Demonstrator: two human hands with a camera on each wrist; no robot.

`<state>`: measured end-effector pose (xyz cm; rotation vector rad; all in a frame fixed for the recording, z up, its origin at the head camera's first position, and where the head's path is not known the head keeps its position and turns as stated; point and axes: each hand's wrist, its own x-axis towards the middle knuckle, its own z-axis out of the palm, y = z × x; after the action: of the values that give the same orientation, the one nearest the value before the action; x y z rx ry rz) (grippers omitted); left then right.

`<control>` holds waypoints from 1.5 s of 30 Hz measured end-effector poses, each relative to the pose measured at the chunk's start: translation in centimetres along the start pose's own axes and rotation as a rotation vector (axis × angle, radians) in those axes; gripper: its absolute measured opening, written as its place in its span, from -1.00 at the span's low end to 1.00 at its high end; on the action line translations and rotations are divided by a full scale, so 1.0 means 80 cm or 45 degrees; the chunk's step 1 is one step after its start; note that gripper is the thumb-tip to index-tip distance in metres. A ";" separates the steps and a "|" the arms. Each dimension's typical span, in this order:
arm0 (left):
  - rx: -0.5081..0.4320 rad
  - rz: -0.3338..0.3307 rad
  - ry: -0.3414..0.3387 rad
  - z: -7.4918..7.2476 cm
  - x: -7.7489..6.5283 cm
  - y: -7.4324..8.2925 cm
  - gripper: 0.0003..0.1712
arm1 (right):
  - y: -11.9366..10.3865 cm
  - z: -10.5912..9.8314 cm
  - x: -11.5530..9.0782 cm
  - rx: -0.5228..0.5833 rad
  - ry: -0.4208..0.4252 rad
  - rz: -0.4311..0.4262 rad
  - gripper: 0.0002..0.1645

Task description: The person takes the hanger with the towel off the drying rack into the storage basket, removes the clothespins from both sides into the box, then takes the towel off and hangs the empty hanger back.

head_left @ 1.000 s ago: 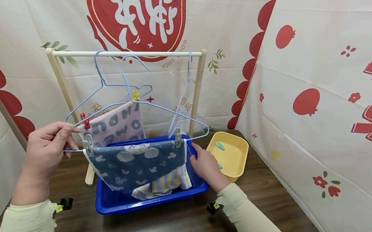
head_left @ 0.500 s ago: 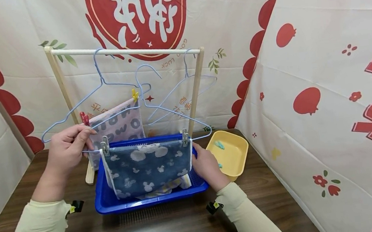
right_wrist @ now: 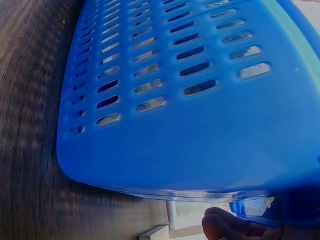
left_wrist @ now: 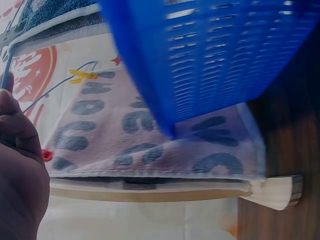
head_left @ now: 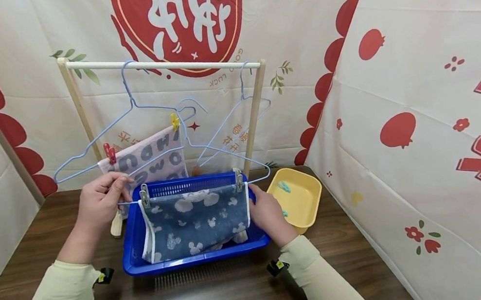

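Note:
My left hand [head_left: 101,203] pinches the left end of a light blue wire hanger [head_left: 228,154]. A dark blue towel [head_left: 195,220] with white shapes is fixed to its bottom bar by two grey clips [head_left: 144,198]. The towel hangs down into the blue basket [head_left: 199,261]. My right hand [head_left: 264,211] sits at the basket's right rim beside the towel's edge. In the right wrist view its fingertips [right_wrist: 225,227] curl at the basket [right_wrist: 175,125] wall. The left wrist view shows my left hand [left_wrist: 17,165] by the basket [left_wrist: 225,55].
A wooden rack [head_left: 161,65] stands behind the basket. It carries a hanger with a pink lettered towel [head_left: 153,154] and an empty hanger [head_left: 228,119]. A yellow tray [head_left: 306,211] holding teal clips sits right of the basket. Printed cloth walls close in both sides.
My left hand moved right and down with the hanger, so the dark blue towel sank into the basket and now covers the striped cloth. My right hand stayed put.

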<state>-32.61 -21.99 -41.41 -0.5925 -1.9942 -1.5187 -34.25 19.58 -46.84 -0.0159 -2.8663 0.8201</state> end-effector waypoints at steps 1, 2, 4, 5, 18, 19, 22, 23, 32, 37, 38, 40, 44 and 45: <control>-0.004 0.003 -0.010 0.001 -0.001 -0.002 -0.81 | 0.000 0.000 0.000 0.001 0.000 0.001 -0.38; -0.009 0.005 -0.016 0.002 -0.002 -0.005 -0.81 | 0.000 -0.001 -0.001 0.002 -0.003 0.005 -0.38; -0.016 0.009 -0.028 0.005 -0.003 -0.010 -0.83 | -0.001 -0.001 -0.001 0.003 -0.010 0.009 -0.38; -0.014 0.012 -0.032 0.006 -0.004 -0.012 -0.83 | -0.001 -0.001 -0.002 0.001 -0.015 0.012 -0.38; 0.041 0.010 -0.041 0.017 -0.014 -0.026 -0.82 | -0.002 -0.002 -0.001 -0.001 0.009 0.016 -0.38; 0.051 0.014 -0.033 0.018 -0.015 -0.028 -0.82 | -0.002 -0.002 0.000 0.000 0.009 0.016 -0.37; 0.059 0.039 -0.013 0.020 -0.017 -0.032 -0.80 | -0.002 -0.001 0.000 0.001 0.008 0.018 -0.37; 0.057 0.047 -0.010 0.021 -0.018 -0.033 -0.79 | -0.003 -0.001 0.000 0.001 0.008 0.022 -0.37; 0.052 0.110 -0.011 0.022 -0.019 -0.034 -0.78 | -0.003 0.000 0.001 0.007 0.000 0.045 -0.37; 0.060 0.084 -0.007 0.024 -0.019 -0.032 -0.77 | 0.003 0.000 0.002 0.085 0.002 -0.001 -0.37; 0.058 0.075 -0.004 0.024 -0.019 -0.032 -0.76 | 0.006 0.000 0.003 0.115 -0.003 -0.012 -0.37; 0.061 0.075 -0.002 0.025 -0.019 -0.031 -0.76 | 0.011 -0.002 0.005 0.191 -0.032 -0.016 -0.37; 0.062 0.071 -0.006 0.025 -0.019 -0.029 -0.78 | 0.020 -0.011 0.006 0.362 -0.131 0.044 -0.37; 0.062 0.070 -0.007 0.025 -0.019 -0.028 -0.79 | 0.021 -0.014 0.006 0.402 -0.156 0.059 -0.37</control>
<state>-33.27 -20.68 -44.40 -0.6271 -1.9970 -1.4333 -34.58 21.60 -46.70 0.0064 -2.8193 1.3160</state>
